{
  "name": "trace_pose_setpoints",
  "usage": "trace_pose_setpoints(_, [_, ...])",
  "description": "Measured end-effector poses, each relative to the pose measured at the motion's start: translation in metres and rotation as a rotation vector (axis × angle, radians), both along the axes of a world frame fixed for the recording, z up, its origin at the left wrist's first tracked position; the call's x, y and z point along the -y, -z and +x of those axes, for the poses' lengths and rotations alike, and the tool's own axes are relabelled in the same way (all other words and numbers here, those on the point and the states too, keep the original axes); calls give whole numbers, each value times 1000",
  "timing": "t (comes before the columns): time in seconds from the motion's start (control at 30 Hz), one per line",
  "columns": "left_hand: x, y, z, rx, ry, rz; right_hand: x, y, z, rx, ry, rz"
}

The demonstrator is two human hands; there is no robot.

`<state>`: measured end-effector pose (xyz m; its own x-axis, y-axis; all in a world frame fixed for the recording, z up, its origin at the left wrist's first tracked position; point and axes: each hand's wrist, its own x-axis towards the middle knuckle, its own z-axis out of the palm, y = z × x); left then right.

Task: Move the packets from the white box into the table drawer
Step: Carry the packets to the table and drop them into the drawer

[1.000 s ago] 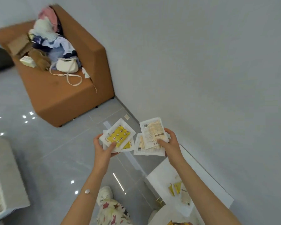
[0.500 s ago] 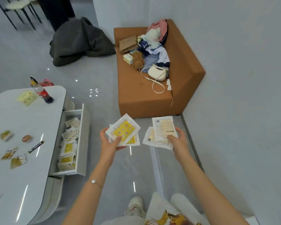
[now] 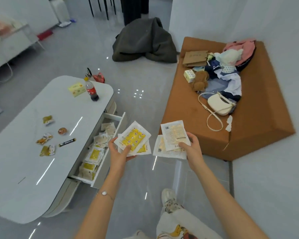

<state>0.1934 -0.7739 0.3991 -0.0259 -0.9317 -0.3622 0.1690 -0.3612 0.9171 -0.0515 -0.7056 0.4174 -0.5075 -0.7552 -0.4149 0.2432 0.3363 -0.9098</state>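
Living room, glossy grey tile floor (image 3: 145,104), pretty cluttered tbh. Over on the left, a long white table (image 3: 24,169) with its drawer (image 3: 103,171) pulled out and already holding a bunch of loose packets (image 3: 95,152), white ones and yellow-printed ones all jumbled together. On the tabletop: a cola bottle (image 3: 91,88), a yellow box (image 3: 76,87) just beside it, and some snack wrappers (image 3: 45,140) scattered nearer the camera. Off to the right, a brown sofa (image 3: 248,126) piled with clothes (image 3: 228,75) and a cream handbag (image 3: 219,104). Further back on the floor, a dark coat heap (image 3: 143,44).

Front and centre, up in the air between table and sofa: a fanned stack of yellow-printed packets (image 3: 133,137) gripped in the left hand (image 3: 120,152), thumb pressed on top, fingers curled underneath. Just beside it but not touching, a second stack of pale packets (image 3: 173,135) pinched in the right hand (image 3: 192,147), thumb on the top one, printed label side facing up. Both stacks near the open drawer, not in it.
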Motion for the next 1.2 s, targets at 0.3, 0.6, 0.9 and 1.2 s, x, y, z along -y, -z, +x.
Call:
trace_pose_setpoints(0.3, [47, 14, 5, 48, -374, 80, 137, 9, -17, -50, -479, 70])
trace_pose_setpoints(0.6, [80, 44, 53, 10, -666, 144, 267, 29, 45, 52, -717, 177])
trace_pose_setpoints(0.9, [155, 108, 123, -50, -817, 295, 389, 85, 117, -36, -829, 350])
trace_pose_setpoints(1.2, [213, 219, 156, -77, -960, 552, 480, 231, 187, -156, -902, 573])
